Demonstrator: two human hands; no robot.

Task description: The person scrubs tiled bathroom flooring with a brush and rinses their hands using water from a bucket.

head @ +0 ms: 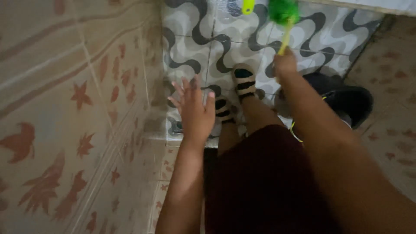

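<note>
The right hand (284, 65) is clenched around a yellow-handled brush with green bristles (284, 12) – held above the wavy black-and-white tiled floor (195, 47); the left hand (195, 110) hangs empty, fingers spread, near the leaf-patterned wall (78, 108).

Tiled wall (65, 108) hems the left; black bucket (351, 104) blocks the right; patterned floor (195, 47) lies open ahead.

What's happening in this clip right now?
A person stands in a tiled room, looking down at their sandalled feet on a wavy black-and-white floor. The right hand grips the yellow handle of a green bristled brush, held out ahead over the floor. The left hand is empty, fingers spread, beside the leaf-patterned wall. A dark object sits on the right.
</note>
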